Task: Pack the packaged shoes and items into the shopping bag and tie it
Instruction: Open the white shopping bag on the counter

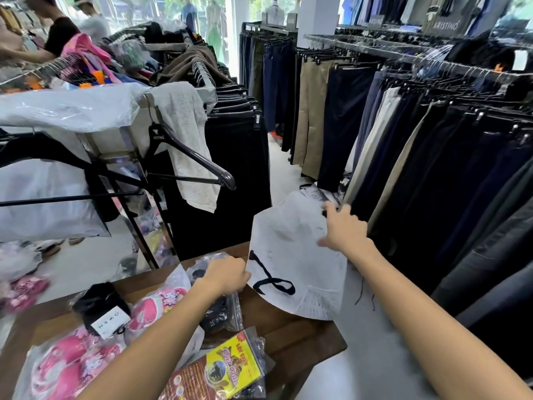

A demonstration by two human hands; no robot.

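A white shopping bag (291,255) with a black drawstring is held up over the far right corner of the brown table (288,327). My left hand (227,274) pinches its near left edge and my right hand (347,229) grips its far top edge. On the table lie pink shoes in clear plastic (69,368), a second pink pair in plastic (161,301), a dark item in a zip bag (219,310), a yellow and red packet (227,368), and a black pouch with a white label (101,310).
A rack of black trousers (230,157) stands just beyond the table, with an empty black hanger (187,157) jutting out. Racks of dark and beige trousers (432,168) line the right side. Plastic-covered goods hang at left. A person stands at far top left.
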